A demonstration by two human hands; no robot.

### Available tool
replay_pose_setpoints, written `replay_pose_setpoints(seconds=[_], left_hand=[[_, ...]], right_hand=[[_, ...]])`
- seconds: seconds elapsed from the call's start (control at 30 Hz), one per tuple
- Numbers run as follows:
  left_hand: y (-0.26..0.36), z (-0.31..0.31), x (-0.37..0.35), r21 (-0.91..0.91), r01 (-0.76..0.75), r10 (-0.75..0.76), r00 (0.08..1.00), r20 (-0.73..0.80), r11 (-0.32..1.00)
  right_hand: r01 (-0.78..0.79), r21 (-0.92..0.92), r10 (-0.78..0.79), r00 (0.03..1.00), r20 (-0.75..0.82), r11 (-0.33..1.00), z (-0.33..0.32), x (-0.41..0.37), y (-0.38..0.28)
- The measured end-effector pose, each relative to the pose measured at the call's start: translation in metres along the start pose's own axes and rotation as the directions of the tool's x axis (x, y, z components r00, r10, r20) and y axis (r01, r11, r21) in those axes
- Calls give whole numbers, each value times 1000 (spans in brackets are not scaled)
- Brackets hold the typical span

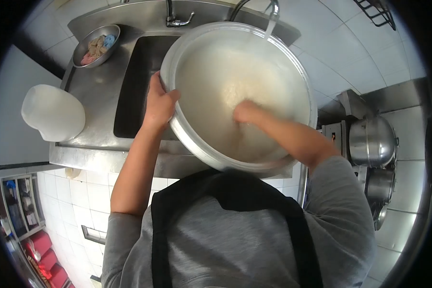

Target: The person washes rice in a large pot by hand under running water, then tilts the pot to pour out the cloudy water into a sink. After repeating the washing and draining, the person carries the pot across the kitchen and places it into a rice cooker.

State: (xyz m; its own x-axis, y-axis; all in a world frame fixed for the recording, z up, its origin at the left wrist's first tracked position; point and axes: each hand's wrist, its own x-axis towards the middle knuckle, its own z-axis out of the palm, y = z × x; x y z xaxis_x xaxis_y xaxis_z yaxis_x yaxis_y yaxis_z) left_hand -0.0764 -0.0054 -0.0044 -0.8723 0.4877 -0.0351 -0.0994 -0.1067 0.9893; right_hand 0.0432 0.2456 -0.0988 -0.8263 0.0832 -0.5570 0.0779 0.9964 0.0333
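Note:
A large round metal pot (pixel 195 144) sits over the sink, filled with cloudy whitish water (pixel 206 67). My left hand (pixel 161 102) is closed on the pot's left rim, thumb over the edge. Reaching into the pot from the right, my right hand (pixel 247 113) is partly under the water, near a paler, grainy patch. The cloudy liquid and blur hide its fingers, so their pose cannot be made out. Water runs from a curved faucet (pixel 275 8) into the pot at its far edge.
On the steel counter (pixel 98 96) stand a white plastic jug (pixel 53 113) and a metal bowl (pixel 103 58) of coloured cloths. Beside the pot is the dark sink basin (pixel 134 86), with a second faucet (pixel 175 21) behind. Metal pots (pixel 372 139) stand at the right.

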Motion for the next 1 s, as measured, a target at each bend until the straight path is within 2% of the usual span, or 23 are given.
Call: replay_pose_setpoints(seconds=[0.07,0.13,0.23,0.3,0.37,0.5,0.63,0.73,0.83,0.93,1.0], left_hand=[[-1,-1,0,10,0,0,1000,9,1000],[-1,1,0,58,0,1,1000,-24,998],[-9,0,3,81,-22,25,999,-43,996],[-3,1,1,124,-13,20,998,-61,992],[1,1,0,140,-9,17,998,-53,990],[-8,-2,4,190,-7,21,997,-71,982],[-5,-1,4,233,17,6,995,-99,972],[-5,-1,4,293,34,-4,995,-103,955],[-2,-2,1,325,34,0,994,-106,945],[-4,-2,2,280,23,4,995,-95,960],[-6,-2,2,241,16,6,996,-89,970]], right_hand=[[1,0,-1,1000,19,1000,-23,19,12],[-150,52,155,982,-104,987,-14,58,36],[-202,-24,196,967,-165,979,-26,96,52],[-195,44,200,964,-173,980,-38,107,52],[-154,202,186,971,-150,967,-53,112,48],[-18,543,68,995,-72,840,-80,111,24],[64,729,-118,993,23,681,-90,91,-15],[55,798,-247,961,120,600,-90,55,-45],[-13,807,-339,903,263,590,-88,7,-62],[-58,775,-425,809,406,630,-77,-35,-62],[-47,775,-524,712,468,630,-61,-53,-47]])
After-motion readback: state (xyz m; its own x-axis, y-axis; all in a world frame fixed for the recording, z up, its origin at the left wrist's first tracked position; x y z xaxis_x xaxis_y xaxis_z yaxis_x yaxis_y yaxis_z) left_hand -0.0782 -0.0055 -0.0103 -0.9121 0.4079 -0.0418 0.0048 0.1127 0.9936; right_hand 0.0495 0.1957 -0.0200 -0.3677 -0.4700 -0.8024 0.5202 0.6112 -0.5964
